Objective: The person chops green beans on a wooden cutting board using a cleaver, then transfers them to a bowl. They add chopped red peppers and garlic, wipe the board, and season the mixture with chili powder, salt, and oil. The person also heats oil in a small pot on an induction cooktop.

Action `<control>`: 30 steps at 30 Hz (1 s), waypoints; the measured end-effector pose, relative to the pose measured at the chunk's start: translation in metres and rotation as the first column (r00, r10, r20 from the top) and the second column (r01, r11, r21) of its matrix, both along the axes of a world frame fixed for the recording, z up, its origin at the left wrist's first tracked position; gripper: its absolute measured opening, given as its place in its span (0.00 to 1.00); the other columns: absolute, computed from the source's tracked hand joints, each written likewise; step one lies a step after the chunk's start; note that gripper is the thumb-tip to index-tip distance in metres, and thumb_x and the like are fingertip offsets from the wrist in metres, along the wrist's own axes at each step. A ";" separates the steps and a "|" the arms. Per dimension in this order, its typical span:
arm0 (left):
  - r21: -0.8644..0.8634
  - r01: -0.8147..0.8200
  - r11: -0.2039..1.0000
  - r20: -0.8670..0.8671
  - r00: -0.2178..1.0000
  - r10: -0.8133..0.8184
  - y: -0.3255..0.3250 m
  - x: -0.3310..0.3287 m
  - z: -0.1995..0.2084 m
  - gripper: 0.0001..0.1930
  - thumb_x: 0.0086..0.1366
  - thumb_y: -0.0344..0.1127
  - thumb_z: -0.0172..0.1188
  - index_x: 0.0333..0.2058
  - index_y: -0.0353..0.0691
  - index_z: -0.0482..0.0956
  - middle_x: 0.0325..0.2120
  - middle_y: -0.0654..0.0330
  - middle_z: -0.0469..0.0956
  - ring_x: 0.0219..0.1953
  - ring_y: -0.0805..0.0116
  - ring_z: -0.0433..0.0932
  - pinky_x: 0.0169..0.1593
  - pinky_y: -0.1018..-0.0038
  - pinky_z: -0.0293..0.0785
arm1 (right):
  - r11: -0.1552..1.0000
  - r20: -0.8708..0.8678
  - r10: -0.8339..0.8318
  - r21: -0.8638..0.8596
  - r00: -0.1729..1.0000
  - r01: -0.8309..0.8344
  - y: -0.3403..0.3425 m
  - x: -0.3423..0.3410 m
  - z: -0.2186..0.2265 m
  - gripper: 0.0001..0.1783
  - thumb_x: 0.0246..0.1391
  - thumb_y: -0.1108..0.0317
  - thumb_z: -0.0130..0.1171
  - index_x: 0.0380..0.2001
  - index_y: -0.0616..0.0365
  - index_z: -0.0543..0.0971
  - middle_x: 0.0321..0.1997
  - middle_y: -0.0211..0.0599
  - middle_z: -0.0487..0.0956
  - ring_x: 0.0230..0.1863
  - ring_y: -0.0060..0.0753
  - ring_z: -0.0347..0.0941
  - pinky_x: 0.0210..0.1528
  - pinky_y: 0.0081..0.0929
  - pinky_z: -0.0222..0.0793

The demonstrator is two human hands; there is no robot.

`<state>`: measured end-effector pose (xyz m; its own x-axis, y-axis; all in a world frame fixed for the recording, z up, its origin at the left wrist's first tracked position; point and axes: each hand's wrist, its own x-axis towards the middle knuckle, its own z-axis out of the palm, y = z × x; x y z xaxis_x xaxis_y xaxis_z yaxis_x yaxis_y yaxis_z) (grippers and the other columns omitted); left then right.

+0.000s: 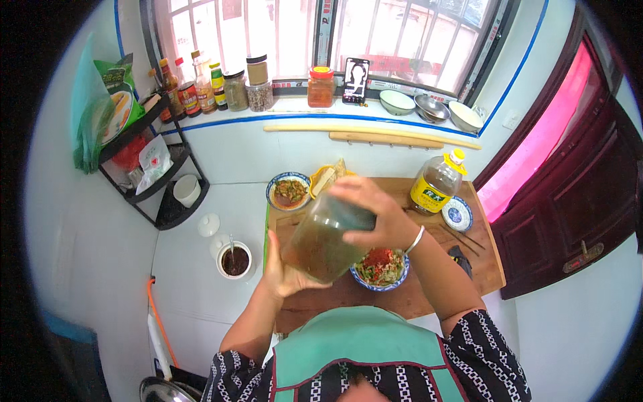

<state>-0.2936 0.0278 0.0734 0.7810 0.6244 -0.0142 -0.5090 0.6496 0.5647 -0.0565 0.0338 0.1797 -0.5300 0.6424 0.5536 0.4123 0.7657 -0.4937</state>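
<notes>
Both my hands hold a large see-through jar (327, 241) tilted above the wooden board (485, 271). My left hand (287, 273) is wrapped round its lower left end. My right hand (376, 211) grips its upper right end, fingers spread over it. I cannot make out what is inside. Just right of the jar, a blue-and-white bowl (380, 288) holds greens topped with red chilli and chopped bits; the jar and my right hand partly cover it. Behind the jar are a patterned plate (270, 195) of food in brown sauce and a yellow container (317, 177), partly hidden.
An oil bottle (434, 186), small dish (457, 215) and chopsticks (465, 239) lie at the board's right. At left stand a white pot (220, 265) of dark paste with a spoon, round white lids (209, 225) and a corner rack (175, 213). Jars and a phone (355, 80) line the sill.
</notes>
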 end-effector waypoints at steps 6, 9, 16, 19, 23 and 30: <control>0.017 -0.076 0.997 -0.144 0.986 0.078 0.020 0.007 -0.030 0.42 0.58 0.71 0.34 0.63 0.48 0.51 0.61 0.53 0.59 0.60 0.50 0.62 0.51 0.46 0.69 | 0.996 0.032 -0.068 -0.059 0.997 0.070 0.013 -0.011 -0.002 0.37 0.41 0.57 0.67 0.56 0.53 0.68 0.55 0.47 0.66 0.56 0.49 0.62 0.60 0.37 0.57; 0.217 -0.384 0.898 -0.036 0.916 0.400 0.047 0.015 -0.039 0.39 0.58 0.58 0.51 0.62 0.44 0.51 0.61 0.52 0.56 0.61 0.52 0.60 0.55 0.52 0.67 | 0.963 -0.031 -0.260 -0.078 0.965 0.257 0.039 -0.013 -0.008 0.33 0.51 0.54 0.57 0.57 0.59 0.65 0.54 0.50 0.65 0.56 0.48 0.62 0.61 0.35 0.55; 0.881 -0.465 -0.091 0.250 0.292 0.923 0.118 0.012 0.004 0.49 0.42 0.41 0.74 0.60 0.46 0.53 0.65 0.45 0.42 0.66 0.48 0.47 0.65 0.57 0.50 | 0.796 -0.296 -0.387 -0.585 0.873 0.155 0.126 -0.016 0.011 0.37 0.57 0.48 0.49 0.60 0.64 0.60 0.59 0.51 0.65 0.59 0.41 0.62 0.61 0.29 0.55; 0.897 -0.264 -0.354 0.408 0.187 0.894 0.144 0.006 0.019 0.53 0.39 0.38 0.76 0.61 0.45 0.51 0.64 0.39 0.39 0.65 0.40 0.45 0.65 0.54 0.49 | 0.696 -0.275 -0.373 -0.714 0.886 0.071 0.154 -0.021 0.039 0.38 0.55 0.49 0.55 0.61 0.63 0.59 0.59 0.48 0.67 0.58 0.36 0.64 0.59 0.28 0.58; 0.978 -0.161 -0.134 0.136 0.000 0.991 0.193 0.016 0.050 0.56 0.41 0.36 0.74 0.64 0.40 0.43 0.65 0.44 0.41 0.66 0.49 0.48 0.63 0.58 0.53 | 0.949 -0.005 -0.265 -0.177 0.964 0.260 0.209 -0.036 0.092 0.40 0.47 0.53 0.63 0.60 0.57 0.61 0.57 0.46 0.67 0.57 0.39 0.64 0.59 0.31 0.59; 0.971 -0.222 -0.086 0.075 -0.057 0.996 0.317 0.034 0.055 0.49 0.46 0.32 0.70 0.62 0.35 0.47 0.58 0.43 0.56 0.61 0.46 0.56 0.61 0.59 0.57 | 0.977 0.394 -0.088 0.214 0.915 0.002 0.328 -0.064 0.136 0.42 0.37 0.63 0.68 0.58 0.53 0.63 0.57 0.46 0.64 0.59 0.48 0.60 0.62 0.36 0.57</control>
